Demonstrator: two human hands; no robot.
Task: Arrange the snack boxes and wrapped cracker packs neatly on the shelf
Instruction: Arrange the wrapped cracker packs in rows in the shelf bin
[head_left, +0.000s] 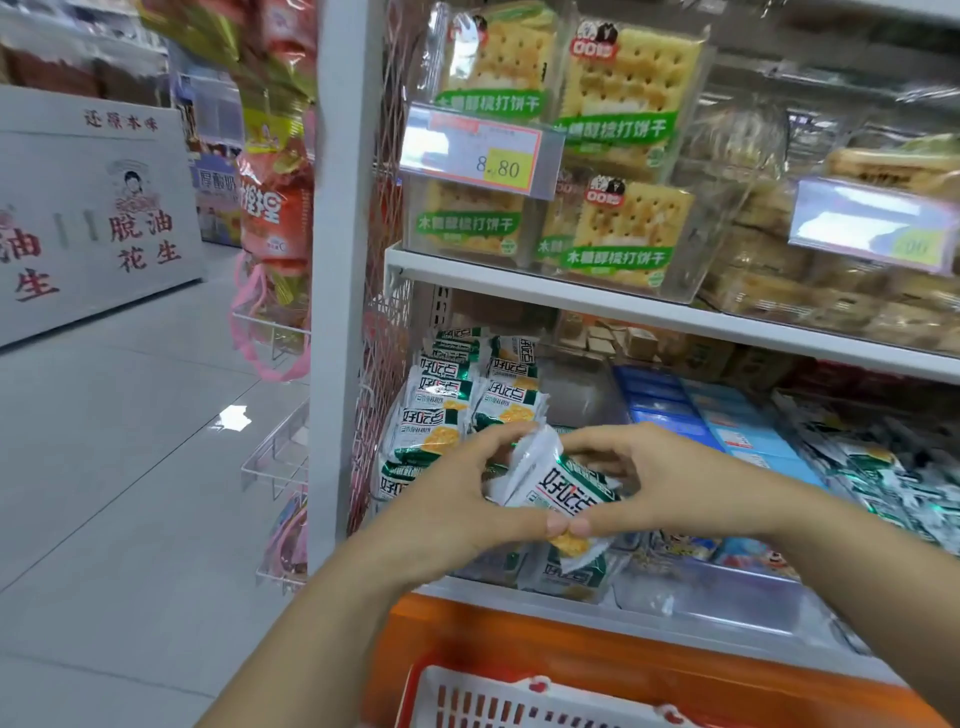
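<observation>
Green-white cracker pack (558, 491) pinched between left hand (457, 499) and right hand (660, 483).

A green-and-white wrapped cracker pack (558, 488) sits tilted at the lower centre of the frame, pinched between the left hand (457, 504) and the right hand (665, 483). Just behind it, towards centre left, matching packs (452, 410) lie in overlapping rows on the lower shelf (727, 618). Clear cracker boxes (618, 130) stand stacked at the upper centre.

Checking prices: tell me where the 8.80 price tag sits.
Head view, upper centre: the 8.80 price tag hangs in front of the clear cracker boxes on the upper shelf, left of a second tag.
</observation>
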